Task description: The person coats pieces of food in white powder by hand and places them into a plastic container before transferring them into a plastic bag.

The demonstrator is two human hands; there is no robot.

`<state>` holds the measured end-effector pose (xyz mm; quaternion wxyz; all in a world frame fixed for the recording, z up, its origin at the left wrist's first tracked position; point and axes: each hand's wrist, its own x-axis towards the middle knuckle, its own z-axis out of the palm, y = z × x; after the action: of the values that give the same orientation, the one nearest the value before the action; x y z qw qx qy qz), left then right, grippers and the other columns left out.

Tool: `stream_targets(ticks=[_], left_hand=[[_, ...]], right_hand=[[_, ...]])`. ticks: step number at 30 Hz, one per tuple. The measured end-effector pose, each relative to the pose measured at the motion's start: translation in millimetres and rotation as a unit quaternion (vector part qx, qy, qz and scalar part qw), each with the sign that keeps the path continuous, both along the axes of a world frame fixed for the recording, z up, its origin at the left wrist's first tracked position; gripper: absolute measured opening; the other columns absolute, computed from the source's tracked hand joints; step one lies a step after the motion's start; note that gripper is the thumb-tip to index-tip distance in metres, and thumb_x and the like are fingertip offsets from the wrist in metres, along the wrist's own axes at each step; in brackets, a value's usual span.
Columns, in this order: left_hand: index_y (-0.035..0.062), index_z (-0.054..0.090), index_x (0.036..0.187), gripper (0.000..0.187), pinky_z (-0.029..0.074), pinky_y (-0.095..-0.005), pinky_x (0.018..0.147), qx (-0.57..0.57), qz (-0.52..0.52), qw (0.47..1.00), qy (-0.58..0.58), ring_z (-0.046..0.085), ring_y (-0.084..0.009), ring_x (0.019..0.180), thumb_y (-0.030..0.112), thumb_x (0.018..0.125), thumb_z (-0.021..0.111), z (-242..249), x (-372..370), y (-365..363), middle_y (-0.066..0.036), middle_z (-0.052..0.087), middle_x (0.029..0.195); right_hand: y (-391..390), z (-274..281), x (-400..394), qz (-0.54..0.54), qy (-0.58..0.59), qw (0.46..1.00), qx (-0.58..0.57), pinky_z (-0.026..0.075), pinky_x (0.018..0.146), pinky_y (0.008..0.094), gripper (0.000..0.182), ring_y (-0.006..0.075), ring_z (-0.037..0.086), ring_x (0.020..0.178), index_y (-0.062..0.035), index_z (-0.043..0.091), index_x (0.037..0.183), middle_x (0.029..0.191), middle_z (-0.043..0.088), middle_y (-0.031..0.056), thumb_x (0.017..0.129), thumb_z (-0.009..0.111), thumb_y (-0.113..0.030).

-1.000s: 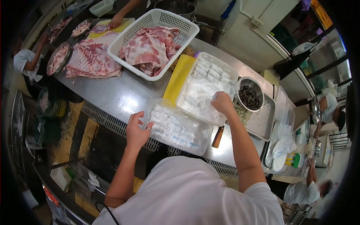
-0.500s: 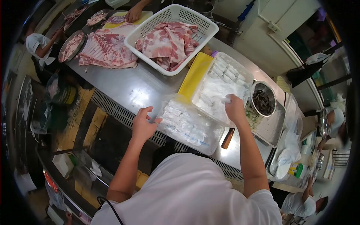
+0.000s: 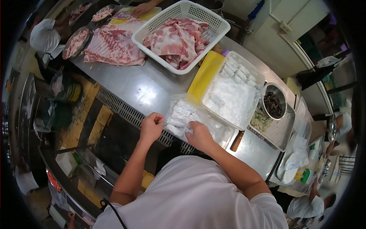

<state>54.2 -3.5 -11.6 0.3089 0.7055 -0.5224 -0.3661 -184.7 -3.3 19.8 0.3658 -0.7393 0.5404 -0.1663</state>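
My left hand (image 3: 151, 128) is closed at the left edge of the near tray, its fingertips pinching the edge of a clear plastic film (image 3: 176, 100). Across the same tray (image 3: 227, 140), my right hand (image 3: 201, 136) is also closed, thumb and fingers gathering crumpled film over the white floury rolls (image 3: 183, 114). Beyond my right hand stands a larger clear tub (image 3: 207, 105) with white powder (image 3: 230, 93) and several powdered rolls (image 3: 240, 72). A wooden-handled knife (image 3: 237, 141) lies beside the near tray, its blade mostly hidden.
A white basket (image 3: 183, 71) of raw meat stands behind a yellow board (image 3: 201, 81). A rib slab (image 3: 114, 47) lies farther left, near a co-worker's hand (image 3: 143, 8). On the right, a steel bowl (image 3: 282, 114) of dark strips rests on a metal tray (image 3: 284, 139).
My right hand has left the larger tub and come down to the near tray's film. My left hand, spread before, has closed at the tray's edge. The view has shifted slightly.
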Motion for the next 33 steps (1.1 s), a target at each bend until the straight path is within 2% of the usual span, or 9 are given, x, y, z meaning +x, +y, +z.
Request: stream_targets(ticks=[3,6,9,12,15,21,24,27,33], left_hand=[[-0.0006,0.073,0.101,0.012,0.054,-0.0296,0.069,-0.006,0.006,1.000,0.023,0.065,-0.0123,0.073,0.006,0.091,0.076,-8,1,3,-0.006,0.073,0.082],[0.0004,0.075,0.103,0.017,0.056,-0.0345,0.070,-0.006,0.010,0.998,0.064,0.069,-0.0192,0.072,0.011,0.091,0.077,-14,2,4,-0.011,0.075,0.083],[0.0004,0.075,0.104,0.017,0.055,-0.0329,0.069,-0.008,0.007,0.998,0.063,0.068,-0.0168,0.071,0.012,0.092,0.077,-10,1,3,-0.009,0.074,0.082],[0.0003,0.075,0.105,0.019,0.054,-0.0311,0.068,-0.008,0.001,0.999,0.047,0.066,-0.0148,0.070,0.014,0.092,0.078,0,0,2,-0.008,0.073,0.080],[0.0001,0.074,0.105,0.016,0.052,-0.0271,0.067,0.003,0.013,0.998,0.061,0.060,-0.0089,0.071,0.012,0.095,0.077,7,-3,3,-0.002,0.070,0.081],[0.0001,0.074,0.106,0.017,0.051,-0.0268,0.066,-0.007,0.011,0.999,0.051,0.058,-0.0080,0.070,0.013,0.095,0.078,2,-5,2,-0.001,0.069,0.080],[0.0001,0.074,0.106,0.018,0.050,-0.0266,0.065,-0.013,0.018,0.997,0.068,0.058,-0.0079,0.069,0.013,0.095,0.078,-5,-4,1,-0.001,0.070,0.080],[0.0003,0.075,0.107,0.019,0.052,-0.0290,0.064,-0.025,0.020,0.998,0.058,0.061,-0.0112,0.067,0.012,0.092,0.079,-4,-5,0,-0.005,0.072,0.080],[-0.0001,0.074,0.107,0.019,0.052,-0.0294,0.064,-0.034,0.022,0.996,0.077,0.062,-0.0122,0.068,0.010,0.092,0.079,-8,-7,-3,-0.007,0.074,0.085]], right_hand=[[7,2,1,-0.010,0.049,0.995,0.092,0.055,0.083,0.0532,0.028,0.0494,0.068,0.089,0.0052,0.066,0.103,0.090,0.070,0.0280,0.086,0.074,-0.015],[10,-15,20,-0.029,0.002,0.999,0.044,0.055,0.080,0.0548,0.025,0.0494,0.068,0.085,0.0038,0.065,0.100,0.081,0.069,0.0252,0.087,0.074,-0.017],[7,-26,32,-0.021,-0.006,1.000,0.007,0.055,0.078,0.0541,0.023,0.0469,0.069,0.083,0.0022,0.066,0.101,0.083,0.070,0.0247,0.089,0.073,-0.016],[9,-18,27,0.025,0.050,0.997,-0.058,0.056,0.074,0.0502,0.022,0.0428,0.069,0.084,0.0002,0.069,0.101,0.089,0.069,0.0242,0.085,0.076,-0.012],[0,-4,24,0.033,0.058,0.961,-0.270,0.057,0.074,0.0459,0.020,0.0368,0.067,0.088,-0.0024,0.070,0.101,0.093,0.064,0.0183,0.083,0.073,-0.011],[-25,-37,24,0.095,0.103,0.977,-0.162,0.056,0.088,0.0446,0.032,0.0372,0.064,0.101,-0.0017,0.070,0.111,0.105,0.064,0.0169,0.080,0.065,-0.008],[-17,-30,30,0.095,0.107,0.955,-0.261,0.053,0.097,0.0477,0.034,0.0385,0.062,0.111,-0.0001,0.068,0.119,0.114,0.066,0.0176,0.087,0.063,-0.012],[-7,-45,31,0.175,0.151,0.938,-0.258,0.049,0.105,0.0519,0.039,0.0424,0.061,0.122,0.0007,0.066,0.129,0.122,0.067,0.0188,0.095,0.064,-0.019],[-15,-34,25,0.198,0.145,0.963,-0.113,0.046,0.110,0.0523,0.045,0.0412,0.058,0.129,0.0015,0.061,0.136,0.127,0.067,0.0192,0.098,0.062,-0.023]])
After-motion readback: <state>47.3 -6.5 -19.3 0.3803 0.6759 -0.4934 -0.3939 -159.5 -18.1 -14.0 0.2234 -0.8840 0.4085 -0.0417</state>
